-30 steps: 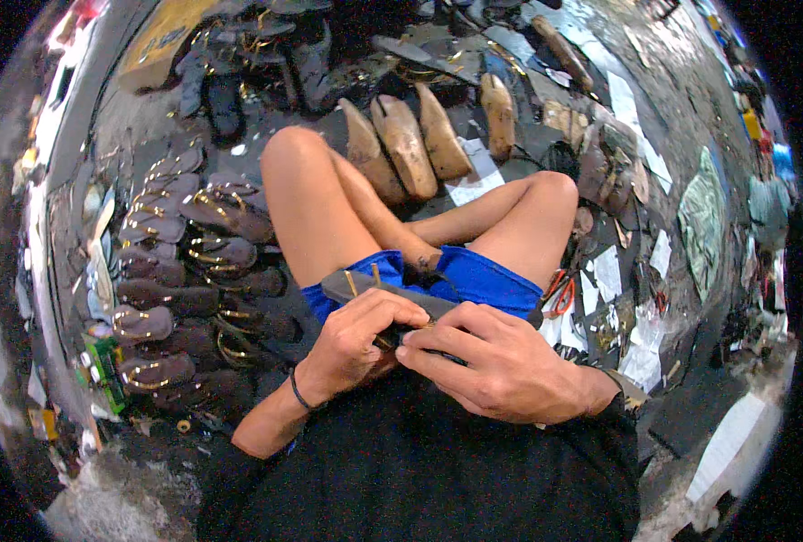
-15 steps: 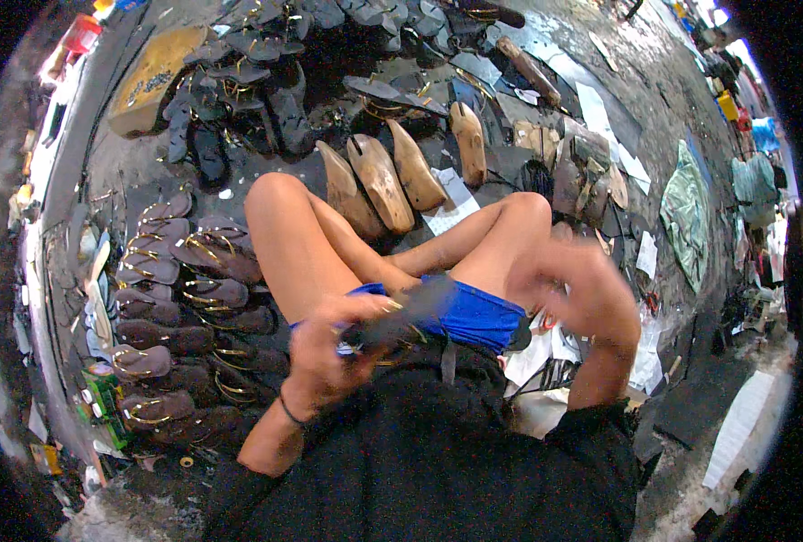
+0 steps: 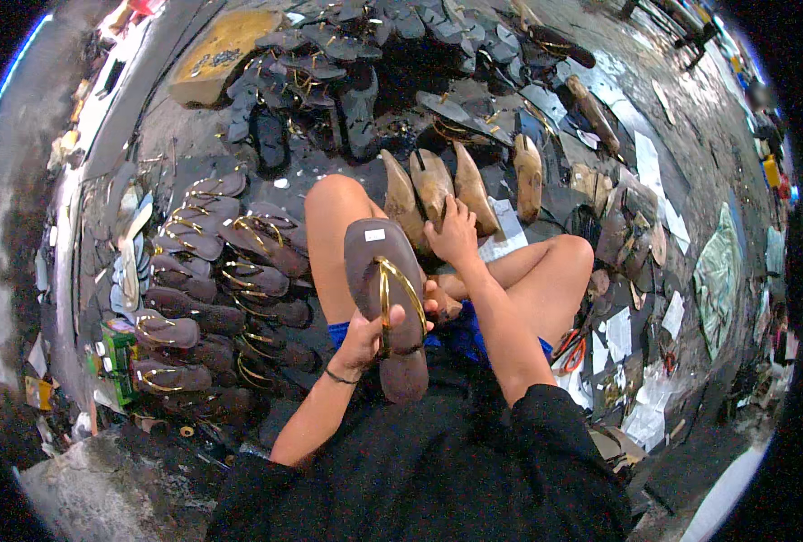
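Note:
My left hand [image 3: 362,341] is closed round a dark brown flip-flop [image 3: 408,335], held upright with its footbed facing me. It has a shiny gold thong strap and a small white sticker near the toe end. Past my crossed legs, my right hand [image 3: 454,233] reaches to the wooden shoe lasts. Its fingers curl over the near end of the middle wooden shoe last [image 3: 431,178], the one with a dark slot. One wooden shoe last [image 3: 401,200] stands left of it and another wooden shoe last [image 3: 470,181] right of it, close to my fingers.
Several finished brown flip-flops [image 3: 174,331] lie in rows at my left. Black sandal parts [image 3: 270,140] are heaped at the far side beside a yellowish block [image 3: 216,59]. Another last [image 3: 528,181] stands farther right. Red-handled scissors [image 3: 571,351] and paper scraps [image 3: 618,332] lie by my right knee.
The flip-flop was blurred near my lap; now it is raised upright with its footbed toward me. My right hand has gone from beside my right thigh forward to the shoe lasts.

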